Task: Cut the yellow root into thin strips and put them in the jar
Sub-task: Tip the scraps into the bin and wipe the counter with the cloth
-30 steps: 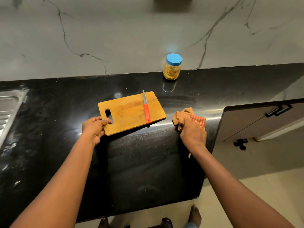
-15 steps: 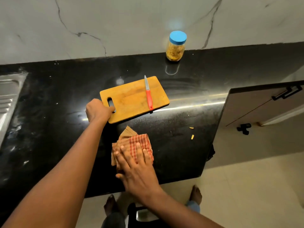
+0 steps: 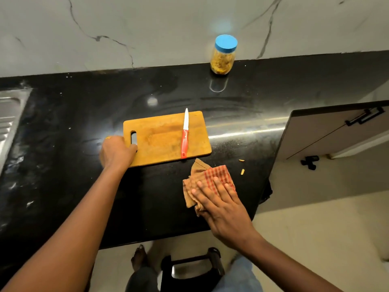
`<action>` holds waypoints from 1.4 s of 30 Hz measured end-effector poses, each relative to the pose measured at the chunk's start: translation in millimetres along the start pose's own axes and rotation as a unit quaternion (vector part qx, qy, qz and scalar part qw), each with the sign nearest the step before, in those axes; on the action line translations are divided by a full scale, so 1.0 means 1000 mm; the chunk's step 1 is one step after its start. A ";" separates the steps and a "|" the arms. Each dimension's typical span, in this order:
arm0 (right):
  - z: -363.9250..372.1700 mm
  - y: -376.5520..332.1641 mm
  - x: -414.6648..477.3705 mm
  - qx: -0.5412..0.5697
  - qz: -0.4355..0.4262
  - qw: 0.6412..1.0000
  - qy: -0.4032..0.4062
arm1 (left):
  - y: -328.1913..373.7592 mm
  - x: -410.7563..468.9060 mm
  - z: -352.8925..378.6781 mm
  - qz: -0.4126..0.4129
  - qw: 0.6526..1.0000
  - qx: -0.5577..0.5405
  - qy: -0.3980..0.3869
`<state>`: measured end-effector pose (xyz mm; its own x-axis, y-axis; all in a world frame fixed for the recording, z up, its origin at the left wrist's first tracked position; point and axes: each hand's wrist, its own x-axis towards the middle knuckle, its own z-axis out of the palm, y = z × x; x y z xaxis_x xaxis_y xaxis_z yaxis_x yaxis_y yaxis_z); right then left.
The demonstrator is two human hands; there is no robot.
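Left hand [image 3: 116, 151] grips the cutting board [image 3: 162, 142] by its handle end, fingers curled. Right hand [image 3: 225, 209] presses a checked cloth [image 3: 202, 175] nearer than the board, fingers flat. The lidded jar [image 3: 223, 60] of yellow strips stands beyond the board.

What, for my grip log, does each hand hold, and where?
Left hand grips the cutting board at its handle end; right hand lies flat on the cloth.

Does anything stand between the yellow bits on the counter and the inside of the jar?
Nothing visible lies between the yellow bits and the jar, but the blue lid sits on its mouth.
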<state>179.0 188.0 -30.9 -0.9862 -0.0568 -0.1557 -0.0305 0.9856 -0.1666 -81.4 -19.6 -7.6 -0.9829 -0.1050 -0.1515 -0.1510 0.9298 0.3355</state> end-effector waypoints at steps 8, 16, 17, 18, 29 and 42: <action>-0.007 0.055 0.036 0.000 0.078 0.996 0.041 | -0.003 -0.004 0.001 -0.001 0.999 0.035 -0.012; -0.009 0.108 0.057 -0.008 0.147 0.985 0.087 | 0.000 -0.009 -0.001 -0.003 0.998 0.058 -0.031; -0.009 0.115 0.060 -0.013 0.161 0.982 0.096 | -0.001 -0.009 -0.001 -0.002 0.998 0.058 -0.035; -0.011 0.123 0.064 -0.015 0.175 0.979 0.107 | -0.001 -0.010 -0.002 -0.001 0.998 0.058 -0.038; -0.061 0.082 0.119 0.115 0.137 0.918 0.354 | -0.001 -0.016 -0.002 0.005 0.997 0.060 -0.053; -0.022 0.067 0.132 0.088 0.211 0.966 0.119 | 0.050 -0.040 0.008 0.213 0.967 -0.047 0.129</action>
<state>43.3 250.4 -41.2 -0.9150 0.4030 -0.0215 0.3901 0.8696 -0.3025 -48.6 33.7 8.1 -0.9502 0.1841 0.2513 0.2755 0.8731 0.4022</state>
